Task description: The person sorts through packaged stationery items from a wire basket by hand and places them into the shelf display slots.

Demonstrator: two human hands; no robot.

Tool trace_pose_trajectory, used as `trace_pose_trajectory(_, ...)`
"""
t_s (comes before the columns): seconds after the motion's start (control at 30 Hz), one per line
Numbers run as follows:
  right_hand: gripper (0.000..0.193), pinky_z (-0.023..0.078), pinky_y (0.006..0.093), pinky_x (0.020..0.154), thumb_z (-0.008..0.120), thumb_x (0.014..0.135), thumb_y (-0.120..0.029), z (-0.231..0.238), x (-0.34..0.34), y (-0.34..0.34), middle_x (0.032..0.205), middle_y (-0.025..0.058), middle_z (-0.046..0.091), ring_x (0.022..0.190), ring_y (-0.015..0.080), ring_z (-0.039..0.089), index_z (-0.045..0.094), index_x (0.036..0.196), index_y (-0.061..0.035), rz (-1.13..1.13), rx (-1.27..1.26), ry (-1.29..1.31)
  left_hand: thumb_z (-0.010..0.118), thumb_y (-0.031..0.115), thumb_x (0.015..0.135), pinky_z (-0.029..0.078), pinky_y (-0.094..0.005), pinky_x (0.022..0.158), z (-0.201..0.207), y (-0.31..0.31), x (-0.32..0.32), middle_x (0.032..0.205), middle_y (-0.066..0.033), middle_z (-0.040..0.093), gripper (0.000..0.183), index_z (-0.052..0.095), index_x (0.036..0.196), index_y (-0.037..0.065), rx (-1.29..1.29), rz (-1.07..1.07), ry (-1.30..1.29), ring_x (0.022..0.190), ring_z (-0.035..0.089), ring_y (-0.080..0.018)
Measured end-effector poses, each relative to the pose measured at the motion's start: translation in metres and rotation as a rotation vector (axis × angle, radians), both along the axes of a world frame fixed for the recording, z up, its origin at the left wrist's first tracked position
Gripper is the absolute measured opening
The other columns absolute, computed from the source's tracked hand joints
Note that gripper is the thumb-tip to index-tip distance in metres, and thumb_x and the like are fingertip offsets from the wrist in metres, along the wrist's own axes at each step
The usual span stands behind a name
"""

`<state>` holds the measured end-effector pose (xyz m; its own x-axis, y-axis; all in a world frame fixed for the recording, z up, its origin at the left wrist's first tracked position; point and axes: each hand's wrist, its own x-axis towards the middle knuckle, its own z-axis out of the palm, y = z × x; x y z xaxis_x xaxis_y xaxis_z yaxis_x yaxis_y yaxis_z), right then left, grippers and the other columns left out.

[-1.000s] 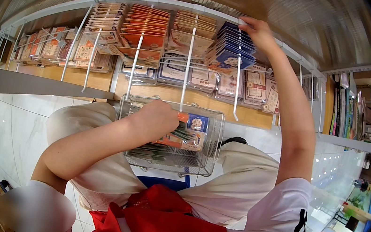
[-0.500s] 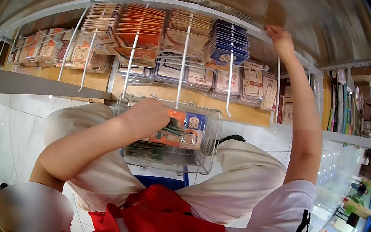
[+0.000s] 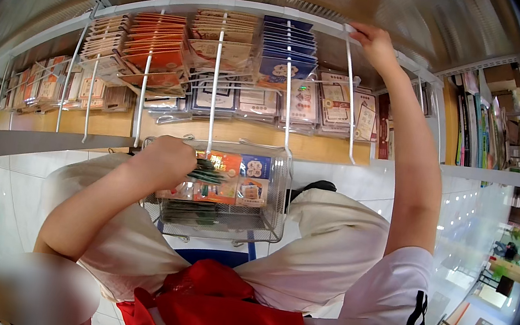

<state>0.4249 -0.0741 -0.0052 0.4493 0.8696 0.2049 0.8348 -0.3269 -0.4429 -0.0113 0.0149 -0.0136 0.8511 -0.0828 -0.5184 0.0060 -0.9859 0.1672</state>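
Observation:
My left hand (image 3: pixel 166 161) is closed round a small stack of dark green packets (image 3: pixel 208 171) above the left side of a wire mesh basket (image 3: pixel 284 199). Beneath the stack, orange packets (image 3: pixel 226 164) and a blue packet (image 3: pixel 255 167) lie in the basket, and more dark green packets (image 3: pixel 188 211) sit toward its near side. My right arm reaches up to the rack, where my right hand (image 3: pixel 374 43) has its fingers closed at the back end of a white display hook (image 3: pixel 351 82). No packets hang on that hook. Part of the grip is hidden.
Further left, hooks carry cream packets (image 3: pixel 104 34), orange packets (image 3: pixel 157 42), beige packets (image 3: pixel 223 37) and blue packets (image 3: pixel 286 60). Clear-wrapped packs (image 3: pixel 337 104) line the wooden shelf (image 3: pixel 244 132) behind the hooks. Thin books (image 3: pixel 476 140) stand at the right. My knees flank the basket.
The rack and basket have shifted left in view. My left hand has moved left relative to the basket, showing more of the green stack. My right hand stays by the rail, with the hook now plainer.

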Motion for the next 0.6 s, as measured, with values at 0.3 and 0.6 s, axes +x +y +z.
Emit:
trace_pose_trajectory(0.3, 0.027, 0.045, 0.0325, 0.080, 0.061, 0.080, -0.016, -0.006, -0.003, 0.011, 0.098, 0.0177, 0.063, 0.092, 0.0299, 0.060, 0.062, 0.102, -0.0011, 0.085, -0.022, -0.050, 0.067, 0.023, 0.068, 0.049, -0.0381, 0.069, -0.004, 0.003, -0.001, 0.076, -0.0095, 0.061, 0.018, 0.065, 0.071, 0.005, -0.001, 0.029, -0.067, 0.075, 0.062, -0.0271)
trace_pose_trajectory(0.6, 0.029, 0.041, 0.0380, 0.089, 0.058, 0.082, -0.019, -0.014, -0.010, 0.013, 0.105, 0.0182, 0.060, 0.102, 0.0352, 0.054, 0.061, 0.107, -0.0043, 0.025, -0.039, -0.098, 0.068, 0.028, 0.070, 0.048, -0.0387, 0.064, 0.025, -0.011, 0.006, 0.070, -0.0131, 0.059, 0.027, 0.062, 0.069, 0.002, -0.433, -0.030, 0.034, 0.070, 0.061, -0.0289)
